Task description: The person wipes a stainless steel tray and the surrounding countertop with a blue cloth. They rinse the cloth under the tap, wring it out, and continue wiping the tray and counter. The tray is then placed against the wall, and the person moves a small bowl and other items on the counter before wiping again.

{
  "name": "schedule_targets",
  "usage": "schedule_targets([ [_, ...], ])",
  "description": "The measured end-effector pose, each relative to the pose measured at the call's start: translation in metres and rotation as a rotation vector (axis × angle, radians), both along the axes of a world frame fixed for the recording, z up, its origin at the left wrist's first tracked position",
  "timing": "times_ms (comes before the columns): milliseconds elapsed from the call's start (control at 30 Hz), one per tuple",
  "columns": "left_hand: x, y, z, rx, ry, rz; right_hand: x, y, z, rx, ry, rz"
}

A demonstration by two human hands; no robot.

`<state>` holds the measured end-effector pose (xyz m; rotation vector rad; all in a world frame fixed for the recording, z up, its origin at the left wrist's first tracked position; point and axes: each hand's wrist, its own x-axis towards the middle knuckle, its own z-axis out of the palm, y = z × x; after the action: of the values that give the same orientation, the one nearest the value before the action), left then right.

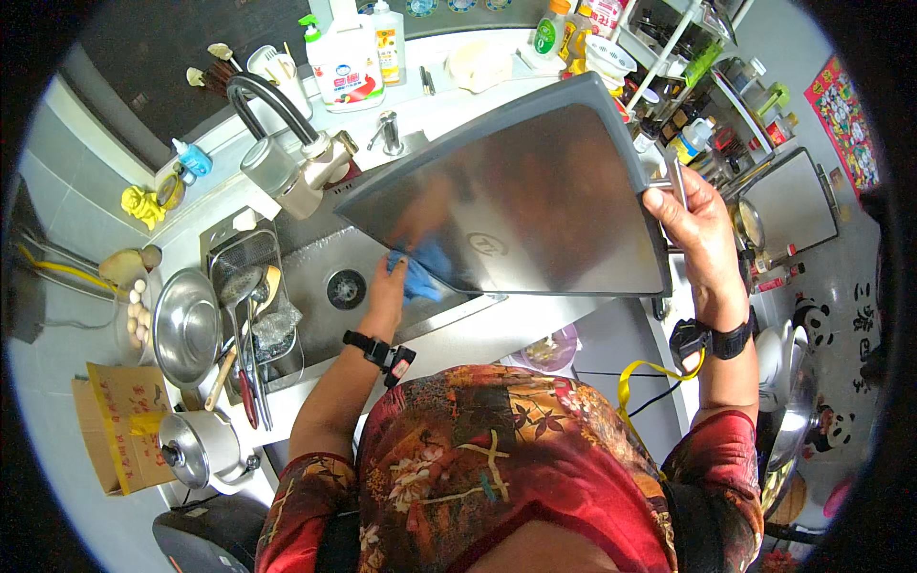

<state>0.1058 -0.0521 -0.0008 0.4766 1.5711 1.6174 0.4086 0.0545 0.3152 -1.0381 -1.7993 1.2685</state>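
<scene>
A large cutting board [544,186] with a steel face and a dark grey rim is held tilted over the right part of the steel sink [315,251]. At its right end my right hand [695,222] grips the metal handle [676,183]. A blue cloth [421,281] is in my left hand [390,290], at the board's lower left edge. The board's shiny face reflects that hand and the cloth. Left of my left hand is the round sink drain [347,289].
Left of the drain, a wire basket [243,251] and several ladles and spatulas [243,286] lie by a steel basin [188,319]. The faucet [301,168] stands behind the sink. Pump bottles [347,68] line the back ledge. A lidded pot [197,448] is at the lower left.
</scene>
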Motion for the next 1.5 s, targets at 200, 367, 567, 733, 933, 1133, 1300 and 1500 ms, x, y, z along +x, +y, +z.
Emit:
schedule_targets([
  [200,-0.002,-0.050,0.062,0.176,0.059,0.163,-0.005,-0.020,-0.001,0.115,-0.052,0.083],
  [367,0.002,-0.067,0.146,0.460,0.269,0.174,-0.017,-0.028,-0.009,0.076,-0.028,0.055],
  [567,0.014,-0.037,0.245,0.677,0.794,-0.070,-0.026,-0.041,-0.008,0.108,-0.121,0.126],
  [733,0.037,-0.008,0.279,0.812,1.314,-0.161,-0.029,-0.053,-0.005,0.137,-0.167,0.166],
  [933,0.026,-0.004,0.249,0.740,1.202,-0.160,-0.021,-0.059,-0.009,0.117,-0.137,0.168],
  [1133,-0.022,0.002,0.165,0.522,1.163,-0.031,-0.008,-0.059,-0.012,0.034,-0.075,0.121],
  [1300,-0.059,0.007,0.108,0.446,1.113,0.049,0.006,-0.054,-0.018,-0.042,-0.030,0.066],
  [1500,-0.079,0.017,0.076,0.418,1.011,0.111,0.031,-0.042,-0.029,-0.022,0.020,0.037],
])
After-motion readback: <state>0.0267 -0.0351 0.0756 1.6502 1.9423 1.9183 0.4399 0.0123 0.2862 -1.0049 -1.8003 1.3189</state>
